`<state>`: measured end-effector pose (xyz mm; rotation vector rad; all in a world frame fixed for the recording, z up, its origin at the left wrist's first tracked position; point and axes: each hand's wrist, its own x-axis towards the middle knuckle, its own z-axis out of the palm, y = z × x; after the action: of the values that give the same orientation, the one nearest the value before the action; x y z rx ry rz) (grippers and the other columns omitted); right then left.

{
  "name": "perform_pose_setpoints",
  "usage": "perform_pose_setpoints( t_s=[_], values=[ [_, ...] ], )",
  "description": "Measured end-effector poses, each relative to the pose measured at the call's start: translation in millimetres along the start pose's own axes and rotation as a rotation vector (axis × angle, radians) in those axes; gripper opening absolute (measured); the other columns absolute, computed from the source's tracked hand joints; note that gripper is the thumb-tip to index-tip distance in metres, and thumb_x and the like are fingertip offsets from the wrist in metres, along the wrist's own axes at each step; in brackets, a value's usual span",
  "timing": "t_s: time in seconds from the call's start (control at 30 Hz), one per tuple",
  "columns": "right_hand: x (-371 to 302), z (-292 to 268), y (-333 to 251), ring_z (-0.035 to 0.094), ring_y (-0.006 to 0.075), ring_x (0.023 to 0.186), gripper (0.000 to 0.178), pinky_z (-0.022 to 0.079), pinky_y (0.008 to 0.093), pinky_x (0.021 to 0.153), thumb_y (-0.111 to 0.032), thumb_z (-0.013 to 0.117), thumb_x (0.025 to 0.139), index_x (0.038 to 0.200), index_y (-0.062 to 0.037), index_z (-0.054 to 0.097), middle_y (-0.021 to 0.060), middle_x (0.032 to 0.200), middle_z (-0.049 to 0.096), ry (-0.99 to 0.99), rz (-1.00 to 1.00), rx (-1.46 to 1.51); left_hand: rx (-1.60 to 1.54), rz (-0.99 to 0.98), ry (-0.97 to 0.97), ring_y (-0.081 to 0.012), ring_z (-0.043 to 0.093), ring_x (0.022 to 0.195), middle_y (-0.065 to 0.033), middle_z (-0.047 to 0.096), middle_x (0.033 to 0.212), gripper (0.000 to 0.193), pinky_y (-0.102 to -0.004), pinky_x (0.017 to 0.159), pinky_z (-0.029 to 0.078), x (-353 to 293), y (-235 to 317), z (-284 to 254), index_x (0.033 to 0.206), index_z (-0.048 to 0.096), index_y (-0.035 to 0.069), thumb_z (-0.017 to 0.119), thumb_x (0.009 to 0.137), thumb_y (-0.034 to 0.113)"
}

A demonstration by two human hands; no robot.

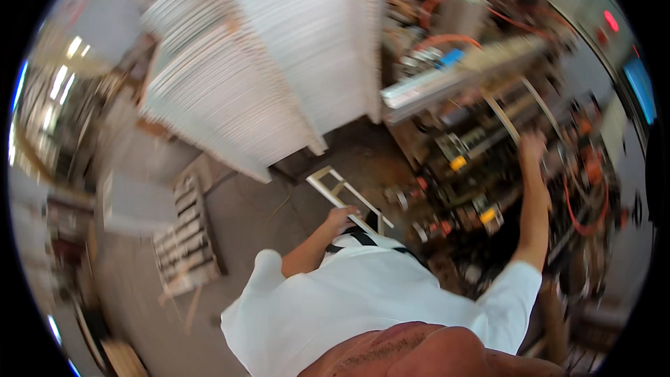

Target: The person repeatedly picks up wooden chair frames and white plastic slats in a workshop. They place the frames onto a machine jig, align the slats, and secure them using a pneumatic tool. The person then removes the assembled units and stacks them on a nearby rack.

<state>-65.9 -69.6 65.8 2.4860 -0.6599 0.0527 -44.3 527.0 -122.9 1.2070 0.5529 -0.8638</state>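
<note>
My left hand (342, 218) is closed round one long side of a small white frame (329, 190) with a crosspiece, held low beside my waist. Out to the right, my right hand (532, 145) reaches over a machine (481, 160) with dark metal parts and orange and yellow pieces. Its fingers look closed on the near end of a second pale frame (501, 117), which lies across the machine. Motion blur softens the fingers, and the underside of that grip is hidden.
Tall stacks of white panels (258, 77) stand ahead. A long pale beam (460, 77) carrying a blue item runs along the machine's far side. Orange hoses (586, 220) hang at right. A slatted wooden pallet (187, 237) and a white block (136, 202) sit on the floor at left.
</note>
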Motion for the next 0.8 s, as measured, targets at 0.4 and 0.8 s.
perform_pose_setpoints(
  t_s=[0.4, 0.8],
  values=[
    [-13, -49, -4, 0.049, 0.0304, 0.105, 0.017, 0.039, 0.0411, 0.092, -0.020, 0.070, 0.081, 0.091, -0.0062, 0.070, 0.0115, 0.103, 0.061, -0.069, 0.021, 0.001, 0.205, 0.092, -0.066, -0.0207, 0.062, 0.092, -0.0066, 0.065, 0.094, 0.013, -0.0390, 0.079, 0.050, -66, 28, 36, 0.094, 0.064, 0.005, 0.061, 0.086, 0.015],
    [-6, -33, -2, 0.048, 0.0310, 0.107, 0.033, 0.036, 0.0428, 0.095, -0.037, 0.071, 0.078, 0.095, -0.0086, 0.069, 0.0118, 0.105, 0.061, -0.136, 0.084, -0.019, 0.364, 0.401, -0.102, -0.0151, 0.061, 0.080, -0.0053, 0.065, 0.088, 0.016, -0.0286, 0.065, 0.051, -138, 57, 17, 0.095, 0.066, 0.003, 0.069, 0.080, 0.010]
  ],
)
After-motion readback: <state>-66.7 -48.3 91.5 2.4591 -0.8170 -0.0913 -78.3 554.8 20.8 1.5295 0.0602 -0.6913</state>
